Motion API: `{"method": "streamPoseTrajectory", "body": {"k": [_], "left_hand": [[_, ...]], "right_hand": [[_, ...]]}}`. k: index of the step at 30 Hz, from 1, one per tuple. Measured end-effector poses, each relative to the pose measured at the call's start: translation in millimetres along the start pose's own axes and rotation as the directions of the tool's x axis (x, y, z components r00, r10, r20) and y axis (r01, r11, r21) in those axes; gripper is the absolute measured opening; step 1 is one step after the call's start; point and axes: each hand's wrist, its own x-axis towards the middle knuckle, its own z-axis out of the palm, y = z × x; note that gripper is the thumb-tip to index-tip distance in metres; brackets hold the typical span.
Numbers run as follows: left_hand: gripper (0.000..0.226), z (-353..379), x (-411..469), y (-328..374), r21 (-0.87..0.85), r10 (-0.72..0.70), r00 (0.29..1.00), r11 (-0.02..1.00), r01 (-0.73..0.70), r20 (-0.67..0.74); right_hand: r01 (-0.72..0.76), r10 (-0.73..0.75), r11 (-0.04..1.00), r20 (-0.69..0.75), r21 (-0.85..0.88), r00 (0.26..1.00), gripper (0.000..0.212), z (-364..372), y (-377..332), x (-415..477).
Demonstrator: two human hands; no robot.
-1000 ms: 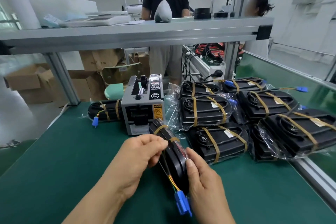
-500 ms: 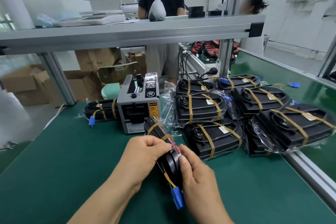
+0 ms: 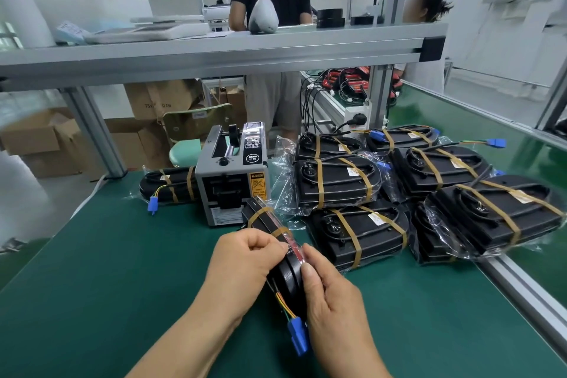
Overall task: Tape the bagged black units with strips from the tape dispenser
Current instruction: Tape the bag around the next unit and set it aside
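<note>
One green table [image 3: 107, 285] carries a cluster of bagged black units [image 3: 337, 181] at right, with the tape dispenser [image 3: 230, 181] just left of them. In front of the dispenser the held unit [image 3: 288, 273] stands on edge between both hands: the left hand [image 3: 242, 261] pinches its upper edge and the right hand [image 3: 334, 294] grips its right side. Its blue connector [image 3: 299, 336] lies just beside the right hand.

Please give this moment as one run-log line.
held unit: on edge, bagged | left hand: pinches its top | right hand: grips its side | tape dispenser: behind unit
</note>
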Motion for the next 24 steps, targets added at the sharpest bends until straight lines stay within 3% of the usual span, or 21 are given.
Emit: {"method": "streamPoseTrajectory", "body": {"k": [8,14,19,24], "left_hand": [[0.013,-1,2,-8,0.088,0.057,0.998,0.995,-0.054,-0.03],[0.022,5,3,-9,0.023,0.047,0.995,0.999,-0.045,-0.086],[0.029,-3,0,-7,0.026,0.031,0.999,0.999,-0.032,0.032],[0.03,-12,0,-7,-0.01,0.013,0.994,1.0,-0.012,0.109]], "right_hand": [[0.005,-0.005,1.0,0.011,-0.01,1.0,0.036,0,-2,-2],[0.006,-0.006,1.0,0.016,-0.022,1.0,0.036,0,-3,-3],[-0.003,0.003,1.0,0.024,0.002,1.0,0.034,-2,-5,-3],[-0.021,0.022,1.0,0.131,-0.015,0.991,0.021,-16,-27,3]]}}
